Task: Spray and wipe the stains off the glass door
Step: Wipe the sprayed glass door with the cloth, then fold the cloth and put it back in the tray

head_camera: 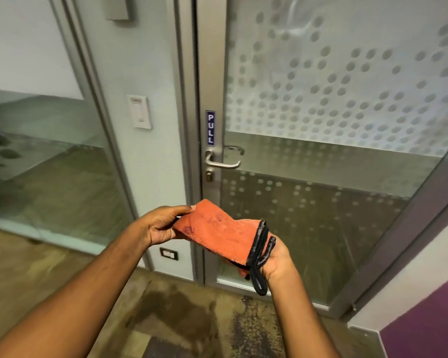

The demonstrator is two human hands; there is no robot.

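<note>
An orange cloth [217, 231] with a black hem is folded and held between both hands in front of the glass door [321, 177]. My left hand [158, 224] pinches the cloth's left end with thumb on top. My right hand [274, 257] supports its right end from below, the black edge draped over the palm. The door has frosted dots across its upper glass, with faint smears near the top [295, 24]. No spray bottle is visible.
A metal lever handle [221, 161] and a blue PULL sign [210, 127] sit on the door's left stile. A wall switch [139, 112] and a low outlet [169, 253] are on the panel to the left. A purple wall [429, 329] stands at the right.
</note>
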